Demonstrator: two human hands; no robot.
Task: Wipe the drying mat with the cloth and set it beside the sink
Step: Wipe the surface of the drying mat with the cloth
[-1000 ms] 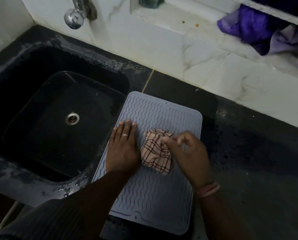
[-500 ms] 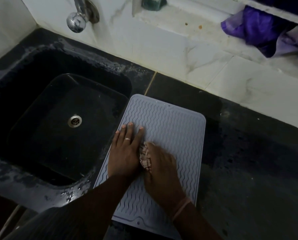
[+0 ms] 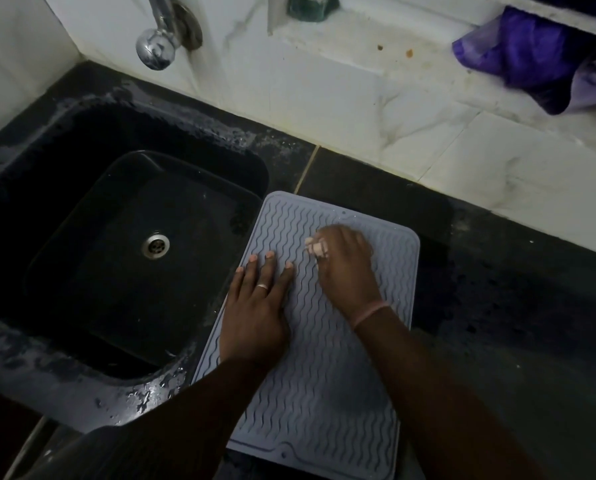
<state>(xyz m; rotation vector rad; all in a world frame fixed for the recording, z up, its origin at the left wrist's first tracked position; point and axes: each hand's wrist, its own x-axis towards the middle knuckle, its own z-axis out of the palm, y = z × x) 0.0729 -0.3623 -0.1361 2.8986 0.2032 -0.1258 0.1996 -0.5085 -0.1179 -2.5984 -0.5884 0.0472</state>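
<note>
Centrally, the grey rectangular mat [image 3: 327,358], ribbed with wavy lines, lay flat on the dark counter [image 3: 518,341] just right of the black sink [image 3: 82,237], which held only its metal drain [image 3: 156,245]. The left hand [image 3: 255,306] pressed flat, fingers straight. The right hand [image 3: 348,268] gripped the bunched cloth [image 3: 316,247], mostly hidden.

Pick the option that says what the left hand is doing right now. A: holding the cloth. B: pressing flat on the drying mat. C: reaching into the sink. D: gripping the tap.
B: the left hand lies with straight fingers spread flat on the drying mat, while the right hand holds the cloth.
</note>
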